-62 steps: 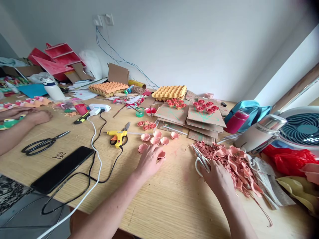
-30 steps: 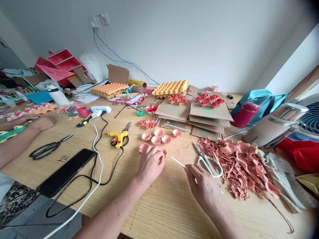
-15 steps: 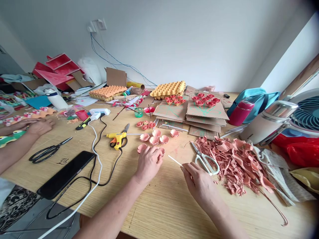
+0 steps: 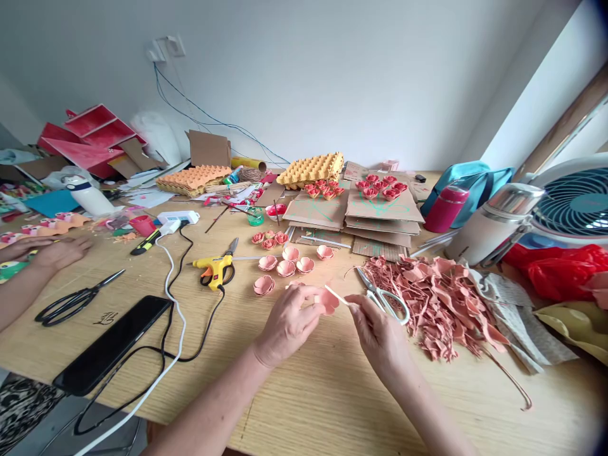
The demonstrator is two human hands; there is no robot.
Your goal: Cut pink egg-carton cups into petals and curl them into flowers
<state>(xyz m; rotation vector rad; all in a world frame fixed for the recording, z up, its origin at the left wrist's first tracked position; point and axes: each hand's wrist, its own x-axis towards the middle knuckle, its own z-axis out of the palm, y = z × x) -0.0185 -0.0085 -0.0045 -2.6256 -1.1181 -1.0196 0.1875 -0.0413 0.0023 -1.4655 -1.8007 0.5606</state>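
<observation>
My left hand (image 4: 286, 323) pinches a pink paper flower cup (image 4: 327, 299), lifted just above the wooden table (image 4: 308, 392). My right hand (image 4: 379, 330) grips a thin white stick (image 4: 335, 294) whose tip meets the cup. Several more pink flower cups (image 4: 285, 268) lie just beyond my left hand. White-handled scissors (image 4: 384, 296) rest next to my right hand, at the edge of a heap of pink paper scraps (image 4: 444, 297).
A yellow glue gun (image 4: 213, 266), black phone (image 4: 111, 345) and cables lie at left. Black scissors (image 4: 71, 300) sit near another person's hand (image 4: 57, 253). Cardboard sheets with red flowers (image 4: 380, 206), egg trays (image 4: 311, 170), a thermos (image 4: 494, 225) and a fan (image 4: 574, 202) stand behind.
My right hand left the scissors on the table and took up the white stick. My left hand lifted a pink cup off the table, and both hands came together.
</observation>
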